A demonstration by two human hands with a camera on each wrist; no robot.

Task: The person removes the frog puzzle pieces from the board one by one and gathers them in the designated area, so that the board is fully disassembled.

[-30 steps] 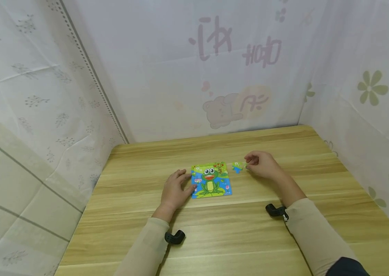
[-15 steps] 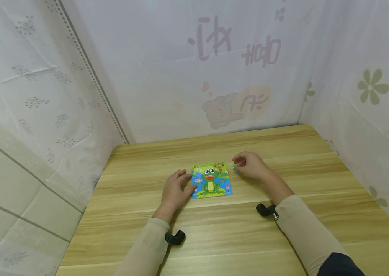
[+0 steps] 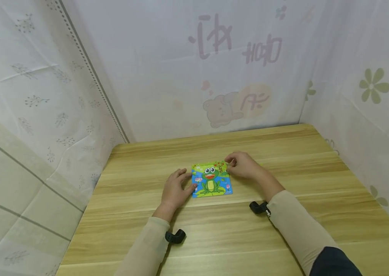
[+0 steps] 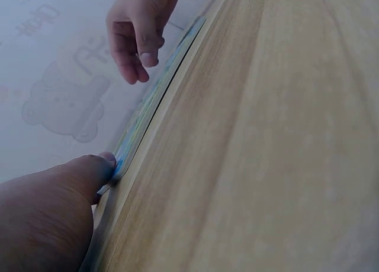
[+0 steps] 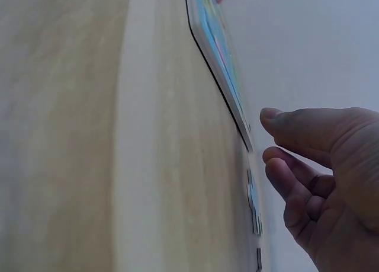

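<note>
A square frog jigsaw puzzle [image 3: 211,182] in bright green and blue lies flat on the table in the head view. My left hand [image 3: 175,191] rests at its left side, fingers spread, with the thumb [image 4: 100,165] on the puzzle's edge. At the upper right corner hovers my right hand [image 3: 244,165]. Its thumb and fingers are loosely bent and apart in the right wrist view, and nothing shows between them. Beyond the puzzle's corner, low under that hand, lies a loose puzzle piece [image 5: 253,204]; the hand hides most of it in the head view.
Another dark-edged piece [image 5: 259,259] lies farther along the wooden table [image 3: 211,241]. Patterned white cloth [image 3: 160,76] hangs behind the table and at both sides. A black wrist camera [image 3: 175,236] sits on the left sleeve, another wrist camera [image 3: 259,207] on the right.
My right hand has moved left, from the loose pieces to the puzzle's upper right corner, passing over a piece that was visible before. The left hand and puzzle have stayed nearly still.
</note>
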